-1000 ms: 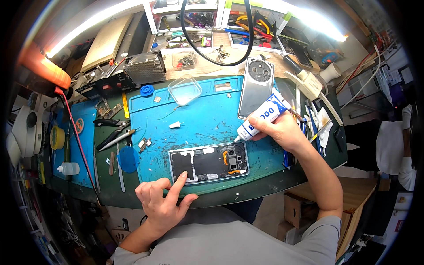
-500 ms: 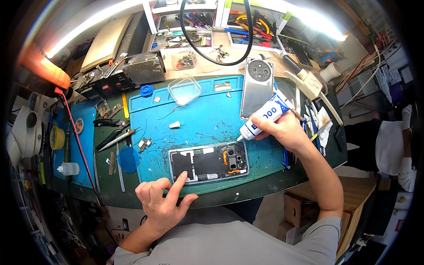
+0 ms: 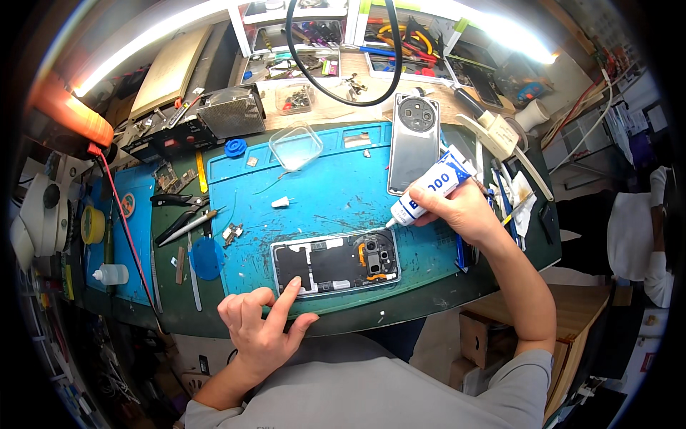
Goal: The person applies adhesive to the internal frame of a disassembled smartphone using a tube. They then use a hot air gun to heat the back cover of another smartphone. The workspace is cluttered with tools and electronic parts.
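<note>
- On dk green bench (image 3: 443, 299): blue mat (image 3: 336, 171), scuffed; bright strip light (image 3: 514, 41) at back R.
- Small clear box (image 3: 297, 110) w/ metal bits; clear tub (image 3: 295, 150) nr mat's far edge.
- Open phone (image 3: 336, 264) flat on mat, nr side: blk panels, orange strips, lenses at R end.
- L hand (image 3: 254, 329) grasps nothing, index tip on phone's L part.
- R hand (image 3: 457, 207) pinches white/blue tube (image 3: 436, 180), nozzle down by phone's far edge; can't tell if touching.

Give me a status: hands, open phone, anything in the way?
Left hand: index finger over near edge of open phone. Right hand: gripping tube, nozzle by phone's far right corner. Phone: flat on mat, innards exposed. Blocking: that finger, slightly.
</note>
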A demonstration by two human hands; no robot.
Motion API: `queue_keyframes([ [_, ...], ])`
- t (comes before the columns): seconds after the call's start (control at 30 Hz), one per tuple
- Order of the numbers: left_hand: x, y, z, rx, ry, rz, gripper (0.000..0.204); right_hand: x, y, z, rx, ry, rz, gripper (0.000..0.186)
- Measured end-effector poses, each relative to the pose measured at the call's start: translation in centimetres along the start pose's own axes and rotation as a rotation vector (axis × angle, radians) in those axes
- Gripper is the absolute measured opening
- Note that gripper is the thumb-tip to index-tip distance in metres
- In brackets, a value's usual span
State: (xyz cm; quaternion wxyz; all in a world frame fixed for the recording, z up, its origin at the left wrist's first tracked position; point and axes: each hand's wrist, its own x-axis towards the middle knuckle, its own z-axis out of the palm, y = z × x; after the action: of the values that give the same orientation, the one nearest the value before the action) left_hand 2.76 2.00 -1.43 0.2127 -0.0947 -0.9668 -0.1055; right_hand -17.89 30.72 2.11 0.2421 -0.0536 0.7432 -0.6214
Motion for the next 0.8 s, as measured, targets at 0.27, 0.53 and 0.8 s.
queue_keyframes([
  [0.27,-0.07,0.00,0.10,0.001,0.006,-0.001,0.050,-0.19,0.01,-0.33,0.010,0.013,0.031,0.030],
  [0.53,-0.08,0.00,0.15,0.003,0.013,-0.002,0.050,-0.40,0.13,-0.49,0.026,0.030,0.031,0.029],
  [0.8,-0.10,-0.01,0.17,0.005,0.010,-0.003,0.050,-0.47,0.50,-0.92,0.027,0.018,0.015,0.029],
])
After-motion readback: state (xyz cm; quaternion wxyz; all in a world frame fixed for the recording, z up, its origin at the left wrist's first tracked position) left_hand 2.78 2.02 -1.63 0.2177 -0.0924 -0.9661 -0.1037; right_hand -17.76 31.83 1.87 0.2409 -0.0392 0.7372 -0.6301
